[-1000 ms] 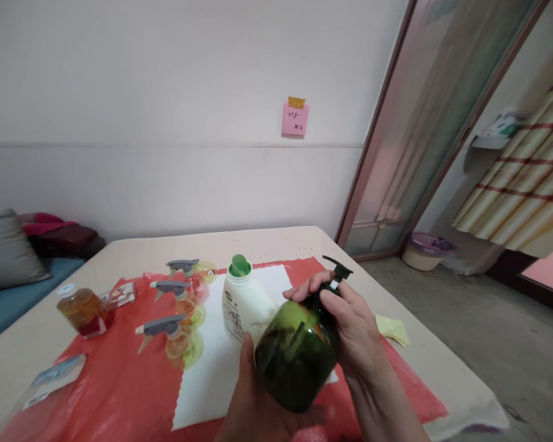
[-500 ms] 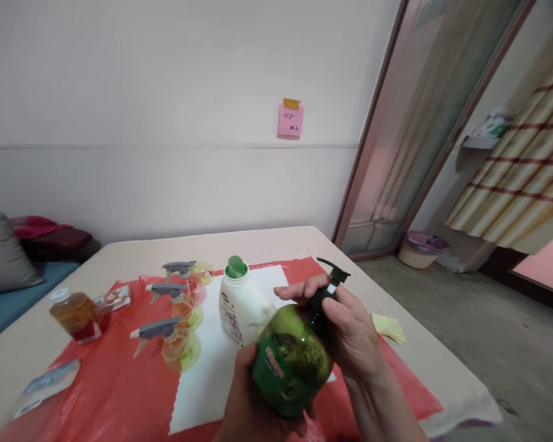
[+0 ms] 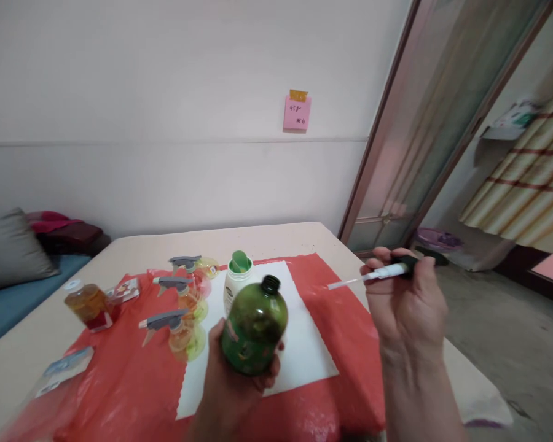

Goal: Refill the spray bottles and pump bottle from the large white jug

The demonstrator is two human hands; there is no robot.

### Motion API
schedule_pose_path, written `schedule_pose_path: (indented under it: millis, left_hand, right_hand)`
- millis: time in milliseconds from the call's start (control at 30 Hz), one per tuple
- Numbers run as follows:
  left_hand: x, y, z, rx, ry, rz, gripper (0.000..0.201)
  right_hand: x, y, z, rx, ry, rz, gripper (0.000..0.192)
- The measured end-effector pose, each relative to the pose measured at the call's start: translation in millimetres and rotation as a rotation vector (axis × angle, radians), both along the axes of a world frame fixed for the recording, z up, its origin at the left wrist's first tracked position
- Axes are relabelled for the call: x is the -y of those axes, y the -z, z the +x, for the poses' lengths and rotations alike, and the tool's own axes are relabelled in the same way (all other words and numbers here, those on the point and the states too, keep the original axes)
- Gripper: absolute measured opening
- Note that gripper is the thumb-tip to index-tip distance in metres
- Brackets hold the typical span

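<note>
My left hand (image 3: 230, 368) is wrapped round a green shampoo-style bottle (image 3: 254, 325), whose dark threaded neck stands uncovered and tilts slightly away. Off to the right, my right hand (image 3: 405, 301) is closed on a pump head (image 3: 387, 271), its white body and thin clear dip tube pointing left, apart from the bottle. Just behind the green bottle stands a white bottle (image 3: 233, 285) with a green scoop or cap in its mouth, partly hidden. Under them lies a white sheet (image 3: 304, 344) on red plastic (image 3: 129, 393).
Several spray bottles with grey trigger heads (image 3: 177, 325) stand left of the sheet. Farther left are a bottle of amber liquid (image 3: 90, 307), a small packet (image 3: 125, 290) and a clear pouch (image 3: 64, 371). A pink note (image 3: 297, 113) is taped to the wall.
The pump head has come out of the green bottle and moved right in my right hand. My left hand has shifted left with the bottle, and the view has turned slightly.
</note>
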State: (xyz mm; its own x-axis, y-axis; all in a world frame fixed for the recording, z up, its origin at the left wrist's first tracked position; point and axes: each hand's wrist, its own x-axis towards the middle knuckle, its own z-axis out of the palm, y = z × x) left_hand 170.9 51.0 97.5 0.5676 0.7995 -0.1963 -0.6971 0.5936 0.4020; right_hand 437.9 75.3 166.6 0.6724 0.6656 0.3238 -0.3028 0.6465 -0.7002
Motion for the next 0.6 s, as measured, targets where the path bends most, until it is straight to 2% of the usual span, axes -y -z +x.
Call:
schedule_pose_path:
  millis: [67,100,133,267,333,367,433,500,600]
  left_hand:
    - [-6.2,-7.2,-12.8,0.007,-0.082,0.057,0.064]
    - [-9.2,-10.8,-18.1,-0.002,-0.131,0.079,0.062]
    - [-12.0,-14.2,-22.3,-0.01,-0.188,0.1,0.063]
    - [-19.8,-20.0,-28.6,-0.045,-0.353,0.13,0.068]
    - [-21.1,-16.8,-28.6,-0.048,-0.399,0.167,0.068]
    - [-21.2,-14.0,-28.6,-0.048,-0.428,0.195,0.066]
    - [-20.5,-8.2,-28.7,-0.058,-0.494,0.261,0.062]
    - [-18.9,-4.9,-28.3,-0.101,-0.54,0.334,0.064]
    - [-15.4,-8.6,-24.2,-0.188,-0.555,0.439,0.076]
  right_hand:
    - [-19.2,19.9,2.6,0.228,0.084,-0.246,0.039]
    - [-29.9,33.2,-0.5,0.431,0.08,-0.451,0.044]
    - [-40.5,48.4,-6.2,0.515,0.033,-0.558,0.045]
    - [-72.2,110.1,-42.7,0.728,-0.1,-0.819,0.029]
    - [-78.3,128.2,-57.2,0.807,-0.113,-0.899,0.024]
    - [-78.6,131.5,-61.4,0.837,-0.111,-0.923,0.024]
    - [-73.8,125.5,-63.6,0.878,-0.086,-0.932,0.025]
    - [-61.7,104.8,-61.4,0.896,-0.03,-0.879,0.026]
    - [-32.6,60.7,-64.8,0.9,0.015,-0.698,0.035]
